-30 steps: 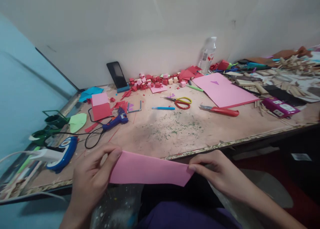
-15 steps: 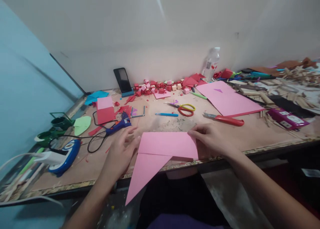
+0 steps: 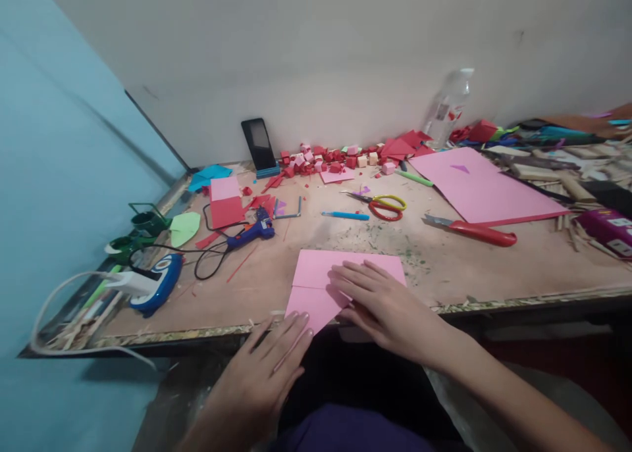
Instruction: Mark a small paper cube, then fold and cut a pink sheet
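Observation:
A folded sheet of pink paper (image 3: 316, 268) lies at the front edge of the table, its lower left flap hanging past the edge. My right hand (image 3: 380, 297) rests with fingers stretched out across the middle of the paper. Over the lower flap lies my left hand (image 3: 266, 366), its fingers spread and partly covering the paper's lower tip. Beyond the paper are a blue pen-like tool (image 3: 345, 216) and scissors (image 3: 382, 205) with yellow and red handles. To the right sits a red-handled cutter (image 3: 471, 230).
At the left are a blue glue gun (image 3: 251, 231) with its cable and a blue power strip (image 3: 160, 284). A phone (image 3: 259, 143) leans by the wall near many small paper cubes (image 3: 316, 161). A bottle (image 3: 450, 110), pink sheets (image 3: 486, 189) and wood pieces (image 3: 543, 169) occupy the right.
My right hand has moved from the paper's upper right corner onto its middle. My left hand has come down from the left side onto the lower flap. The view has shifted slightly.

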The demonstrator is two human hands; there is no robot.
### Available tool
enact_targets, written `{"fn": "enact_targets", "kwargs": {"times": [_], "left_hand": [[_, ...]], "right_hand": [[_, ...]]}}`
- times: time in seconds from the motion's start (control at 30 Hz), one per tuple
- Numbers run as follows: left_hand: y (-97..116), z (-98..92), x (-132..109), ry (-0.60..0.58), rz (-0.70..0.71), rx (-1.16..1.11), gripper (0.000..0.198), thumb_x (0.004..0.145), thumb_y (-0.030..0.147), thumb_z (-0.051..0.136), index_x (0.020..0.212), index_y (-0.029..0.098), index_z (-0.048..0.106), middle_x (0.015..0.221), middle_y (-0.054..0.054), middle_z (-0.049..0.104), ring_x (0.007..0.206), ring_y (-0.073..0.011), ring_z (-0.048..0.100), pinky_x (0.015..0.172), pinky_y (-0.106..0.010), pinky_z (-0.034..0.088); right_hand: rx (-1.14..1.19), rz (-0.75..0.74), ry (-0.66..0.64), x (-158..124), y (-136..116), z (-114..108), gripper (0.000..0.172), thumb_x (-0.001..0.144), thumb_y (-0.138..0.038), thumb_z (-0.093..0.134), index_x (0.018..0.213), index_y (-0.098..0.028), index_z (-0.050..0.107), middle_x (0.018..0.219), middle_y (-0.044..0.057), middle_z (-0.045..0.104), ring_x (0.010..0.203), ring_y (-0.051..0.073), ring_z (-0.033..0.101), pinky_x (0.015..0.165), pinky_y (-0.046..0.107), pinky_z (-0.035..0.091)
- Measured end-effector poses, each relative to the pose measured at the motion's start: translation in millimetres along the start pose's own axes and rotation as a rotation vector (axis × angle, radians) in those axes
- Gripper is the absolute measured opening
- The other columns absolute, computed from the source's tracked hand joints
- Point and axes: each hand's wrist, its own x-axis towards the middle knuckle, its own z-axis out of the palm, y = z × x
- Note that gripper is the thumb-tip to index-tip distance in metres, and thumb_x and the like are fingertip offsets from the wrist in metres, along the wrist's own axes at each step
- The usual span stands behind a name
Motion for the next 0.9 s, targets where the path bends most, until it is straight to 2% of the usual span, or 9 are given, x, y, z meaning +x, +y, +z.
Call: {"fn": "enact_targets", "kwargs": {"times": [0.13,0.27,0.43,0.53,0.6,0.67,0.73,0.83,0.9], "left_hand": [[4.4,11.5,3.7,0.098,0.044,0.046,0.047,0.096,-0.003,0.036,0.129,0.009,0.068,0.136,-0.012,0.073,0.14,-0.0228,0.059,0.132,-0.043,0.024],[4.0,11.8,4.3,0.13,0.029,0.07,0.05,0.094,-0.003,0.036,0.129,0.012,0.068,0.135,-0.01,0.074,0.141,-0.021,0.058,0.131,-0.042,0.028],[13.4,15.8,10.3,0.182,0.024,0.052,0.043,0.097,-0.001,0.039,0.122,0.01,0.072,0.128,-0.01,0.078,0.128,-0.0206,0.069,0.13,-0.039,0.03],[19.6,14.4,17.2,0.286,0.01,0.003,0.034,0.105,0.018,0.044,0.12,0.012,0.074,0.126,-0.009,0.079,0.125,-0.0229,0.07,0.132,-0.043,0.024],[16.1,7.5,25.7,0.304,0.004,-0.072,0.036,0.107,0.033,0.047,0.122,0.014,0.074,0.129,-0.008,0.078,0.127,-0.0237,0.068,0.132,-0.043,0.025],[3.3,0.1,39.2,0.283,-0.051,-0.168,0.034,0.107,0.027,0.046,0.126,0.014,0.071,0.132,-0.008,0.076,0.131,-0.0213,0.066,0.127,-0.037,0.035],[-16.1,-0.5,56.4,0.134,-0.133,-0.251,0.039,0.104,0.014,0.045,0.138,0.014,0.064,0.139,-0.011,0.072,0.133,-0.0192,0.065,0.118,-0.033,0.048],[-42.3,17.1,80.9,-0.05,-0.251,-0.232,0.049,0.1,0.007,0.035,0.143,0.007,0.058,0.146,-0.018,0.065,0.137,-0.0248,0.062,0.117,-0.045,0.05],[-49.3,34.4,90.9,-0.107,-0.237,-0.231,0.05,0.1,0.008,0.035,0.144,0.005,0.057,0.148,-0.02,0.063,0.138,-0.0271,0.061,0.117,-0.05,0.05]], "right_hand": [[-0.012,-0.013,-0.058,2.4,1.0,0.4,0.032,0.107,-0.02,0.055,0.137,-0.016,0.065,0.149,0.013,0.062,0.139,0.031,0.056,0.121,0.058,0.042],[-0.009,-0.024,-0.048,-0.2,2.7,-3.1,0.031,0.109,-0.019,0.051,0.136,-0.017,0.066,0.146,0.011,0.065,0.138,0.029,0.057,0.122,0.056,0.041],[-0.028,-0.026,-0.054,-1.5,4.4,-6.2,0.036,0.109,-0.02,0.048,0.143,-0.019,0.062,0.153,0.009,0.059,0.143,0.029,0.053,0.124,0.058,0.037],[-0.046,-0.016,-0.067,-0.5,8.1,-9.8,0.04,0.108,-0.02,0.048,0.146,-0.019,0.06,0.155,0.009,0.057,0.145,0.031,0.051,0.124,0.061,0.037],[-0.049,-0.003,-0.058,1.4,11.3,-11.8,0.042,0.108,-0.019,0.045,0.147,-0.017,0.059,0.155,0.01,0.057,0.145,0.031,0.05,0.123,0.06,0.038],[-0.055,0.019,-0.049,5.1,14.1,-11.3,0.045,0.107,-0.016,0.042,0.149,-0.013,0.057,0.157,0.013,0.055,0.147,0.031,0.049,0.123,0.058,0.039],[-0.062,0.039,-0.051,10.1,15.8,-7.4,0.047,0.106,-0.016,0.042,0.151,-0.01,0.055,0.158,0.016,0.052,0.148,0.031,0.047,0.123,0.058,0.038],[-0.033,0.092,-0.036,18.0,15.9,2.4,0.051,0.105,-0.022,0.046,0.153,-0.007,0.052,0.159,0.02,0.049,0.148,0.032,0.047,0.122,0.056,0.041],[0.011,0.12,-0.017,21.7,15.2,8.6,0.053,0.106,-0.024,0.044,0.157,-0.008,0.047,0.16,0.02,0.048,0.148,0.03,0.047,0.122,0.053,0.042]]}}
